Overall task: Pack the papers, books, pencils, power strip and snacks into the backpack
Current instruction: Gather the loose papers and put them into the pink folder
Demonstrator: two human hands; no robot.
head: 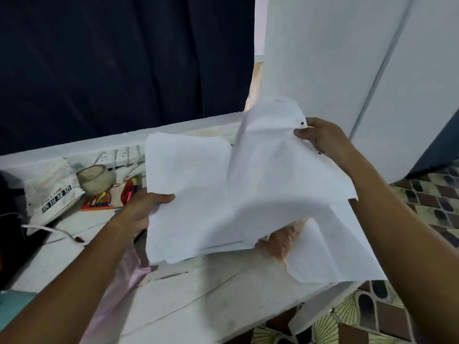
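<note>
I hold a loose stack of white papers (pixel 198 194) above the white table (pixel 188 301). My left hand (pixel 141 209) grips the stack's left edge, thumb on top. My right hand (pixel 323 139) pinches the far right corner of the upper sheets (pixel 280 155), which bend upward. More white sheets (pixel 330 249) lie under the stack at the right. A white power strip (pixel 116 156) lies along the table's back ledge. An orange box of coloured pencils (pixel 99 201) and a red pencil case (pixel 130 188) sit left of the papers. The backpack is not clearly visible.
A white printed bag (pixel 53 192) and a roll of tape (pixel 95 178) stand at the back left. A white cable (pixel 49 230) runs over the table's left part. Pink fabric (pixel 129 271) hangs near my left forearm. Dark curtain behind, white panel right, patterned floor (pixel 437 202) beyond the table edge.
</note>
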